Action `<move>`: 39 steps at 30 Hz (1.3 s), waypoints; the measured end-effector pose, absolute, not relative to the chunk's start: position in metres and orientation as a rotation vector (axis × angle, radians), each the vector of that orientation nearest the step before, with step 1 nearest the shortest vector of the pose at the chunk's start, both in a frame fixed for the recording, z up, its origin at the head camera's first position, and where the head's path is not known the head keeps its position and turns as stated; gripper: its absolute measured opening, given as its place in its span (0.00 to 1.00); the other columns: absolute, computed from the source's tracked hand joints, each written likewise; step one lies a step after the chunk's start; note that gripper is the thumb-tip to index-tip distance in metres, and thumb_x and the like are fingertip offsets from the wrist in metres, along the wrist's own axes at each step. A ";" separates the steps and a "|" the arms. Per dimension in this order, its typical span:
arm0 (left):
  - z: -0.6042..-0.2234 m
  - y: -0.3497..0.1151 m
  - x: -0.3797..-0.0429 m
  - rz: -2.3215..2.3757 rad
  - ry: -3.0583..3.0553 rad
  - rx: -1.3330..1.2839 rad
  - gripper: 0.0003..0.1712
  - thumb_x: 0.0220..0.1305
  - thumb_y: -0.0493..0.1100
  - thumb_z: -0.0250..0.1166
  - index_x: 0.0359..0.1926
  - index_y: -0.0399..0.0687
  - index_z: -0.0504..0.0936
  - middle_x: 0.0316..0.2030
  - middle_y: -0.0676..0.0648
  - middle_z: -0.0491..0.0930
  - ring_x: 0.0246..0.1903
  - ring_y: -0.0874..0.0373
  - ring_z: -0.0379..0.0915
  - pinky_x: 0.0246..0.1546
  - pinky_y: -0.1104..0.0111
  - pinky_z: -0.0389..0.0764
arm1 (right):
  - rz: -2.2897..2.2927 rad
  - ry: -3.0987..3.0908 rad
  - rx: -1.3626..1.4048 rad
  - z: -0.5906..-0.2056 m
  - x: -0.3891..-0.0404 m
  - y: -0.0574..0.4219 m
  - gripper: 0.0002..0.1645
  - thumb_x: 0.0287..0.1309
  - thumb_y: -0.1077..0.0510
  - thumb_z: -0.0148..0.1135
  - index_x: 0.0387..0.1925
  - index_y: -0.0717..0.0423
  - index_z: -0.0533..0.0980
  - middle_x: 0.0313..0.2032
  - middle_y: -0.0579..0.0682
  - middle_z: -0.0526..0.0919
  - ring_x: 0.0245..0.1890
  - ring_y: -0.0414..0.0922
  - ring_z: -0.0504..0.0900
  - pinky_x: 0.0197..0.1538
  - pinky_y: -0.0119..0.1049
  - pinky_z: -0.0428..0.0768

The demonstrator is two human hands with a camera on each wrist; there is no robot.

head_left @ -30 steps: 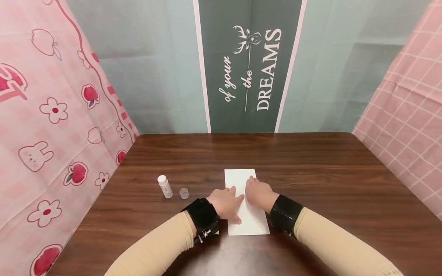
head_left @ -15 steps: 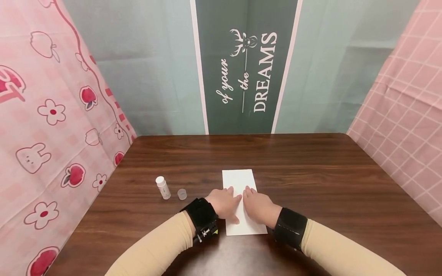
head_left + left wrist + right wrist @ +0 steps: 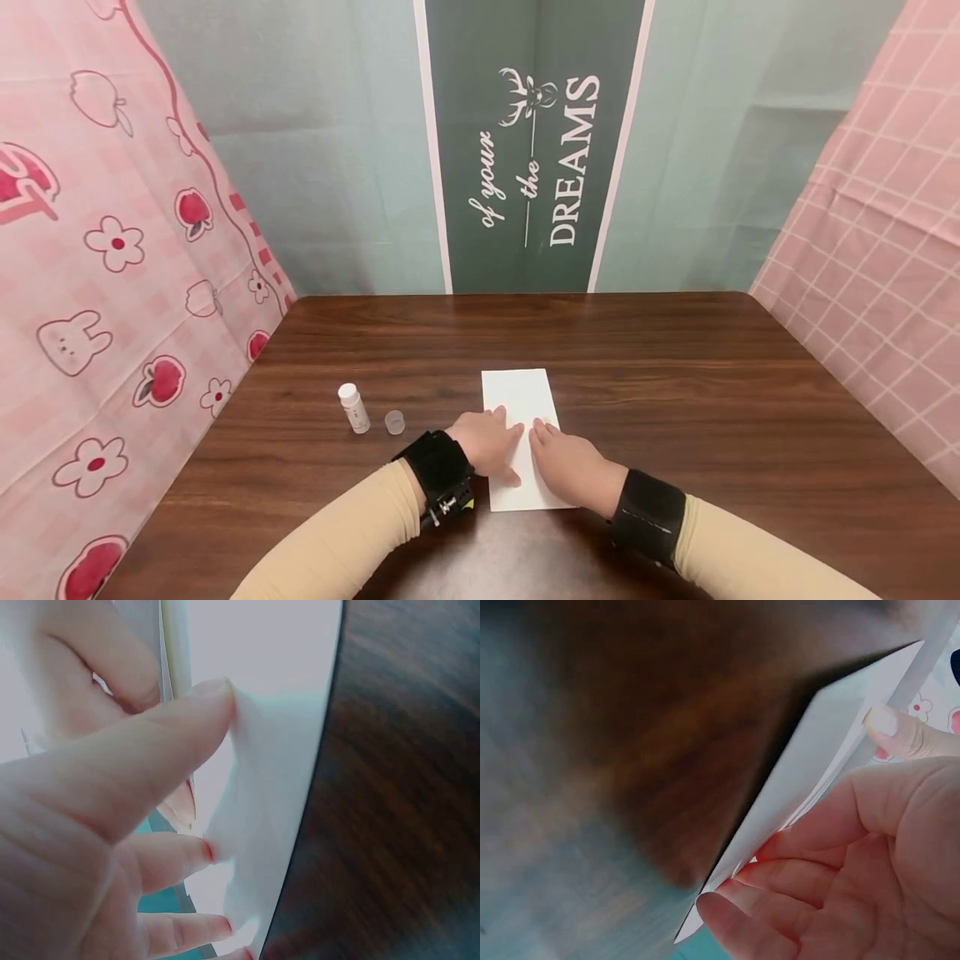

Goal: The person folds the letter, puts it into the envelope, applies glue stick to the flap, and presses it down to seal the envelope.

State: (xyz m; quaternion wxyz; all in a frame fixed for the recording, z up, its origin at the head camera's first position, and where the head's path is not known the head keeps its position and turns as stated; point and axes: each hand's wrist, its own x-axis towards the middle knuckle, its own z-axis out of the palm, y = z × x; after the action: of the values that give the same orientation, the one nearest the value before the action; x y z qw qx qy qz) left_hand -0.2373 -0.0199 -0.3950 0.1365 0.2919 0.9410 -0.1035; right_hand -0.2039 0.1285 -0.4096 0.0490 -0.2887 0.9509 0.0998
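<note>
A tall white piece of paper (image 3: 513, 385) lies flat on the table, and layered edges show along it in the right wrist view. My left hand (image 3: 486, 443) rests on its left side, fingers spread, with the thumb (image 3: 180, 735) lying across the sheet in the left wrist view. On the right side, my right hand (image 3: 572, 468) presses the paper with its fingers together, fingertips near the middle. The right wrist view shows those fingers (image 3: 795, 877) slightly bent along the paper's edge.
Left of the paper stands a small white tube (image 3: 354, 408) with printing on its side. Beside it is a small clear cap (image 3: 394, 422). The brown wooden table (image 3: 637, 358) is bordered by a pink curtain (image 3: 161, 317) on the left and a green backdrop (image 3: 337, 167) behind.
My right hand has slid down the paper toward the near edge, from close to its top to about its middle. The left hand stays in place.
</note>
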 end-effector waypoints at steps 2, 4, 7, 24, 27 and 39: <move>-0.395 -0.020 -0.237 -0.295 2.721 0.847 0.46 0.48 0.71 0.63 0.66 0.60 0.66 0.62 0.43 0.66 0.56 0.52 0.68 0.48 0.61 0.74 | 0.335 2.898 -0.906 -0.409 -0.201 0.131 0.22 0.62 0.62 0.51 0.56 0.70 0.70 0.58 0.62 0.71 0.57 0.51 0.72 0.47 0.41 0.77; -0.395 -0.019 -0.238 -0.292 2.720 0.849 0.46 0.48 0.71 0.63 0.66 0.60 0.66 0.61 0.43 0.66 0.55 0.52 0.69 0.47 0.62 0.74 | 0.377 2.903 -0.941 -0.409 -0.198 0.133 0.22 0.61 0.62 0.53 0.55 0.70 0.71 0.57 0.62 0.72 0.56 0.50 0.73 0.45 0.40 0.78; -0.395 -0.019 -0.238 -0.290 2.724 0.850 0.45 0.49 0.70 0.63 0.66 0.59 0.66 0.59 0.43 0.67 0.53 0.52 0.69 0.45 0.62 0.75 | 0.408 2.907 -0.984 -0.408 -0.194 0.136 0.22 0.60 0.61 0.55 0.54 0.68 0.72 0.56 0.61 0.73 0.55 0.49 0.75 0.43 0.39 0.79; -0.393 -0.022 -0.239 -0.255 2.716 0.845 0.46 0.49 0.70 0.63 0.66 0.57 0.66 0.61 0.42 0.66 0.54 0.52 0.69 0.46 0.63 0.74 | 0.217 2.880 -1.096 -0.407 -0.167 0.155 0.22 0.55 0.60 0.59 0.50 0.69 0.75 0.53 0.62 0.76 0.52 0.49 0.77 0.40 0.39 0.80; -0.393 -0.021 -0.239 -0.264 2.713 0.858 0.46 0.49 0.70 0.63 0.66 0.57 0.66 0.61 0.42 0.66 0.54 0.52 0.69 0.47 0.63 0.74 | 0.151 2.862 -1.086 -0.408 -0.161 0.161 0.23 0.54 0.59 0.60 0.50 0.69 0.75 0.54 0.62 0.75 0.53 0.49 0.76 0.41 0.39 0.80; -0.396 -0.021 -0.239 -0.263 2.720 0.876 0.45 0.49 0.70 0.63 0.66 0.57 0.66 0.59 0.42 0.67 0.53 0.52 0.70 0.46 0.63 0.74 | 0.069 2.872 -1.113 -0.412 -0.148 0.172 0.23 0.53 0.60 0.61 0.50 0.67 0.75 0.53 0.60 0.76 0.53 0.49 0.76 0.44 0.42 0.79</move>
State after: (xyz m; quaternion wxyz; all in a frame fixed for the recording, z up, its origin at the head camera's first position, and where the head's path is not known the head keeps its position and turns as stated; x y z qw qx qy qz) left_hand -0.2391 -0.0206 -0.3961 0.1353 0.3023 0.9392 -0.0909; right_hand -0.1483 0.1719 -0.4125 0.0304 -0.3613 0.9317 0.0223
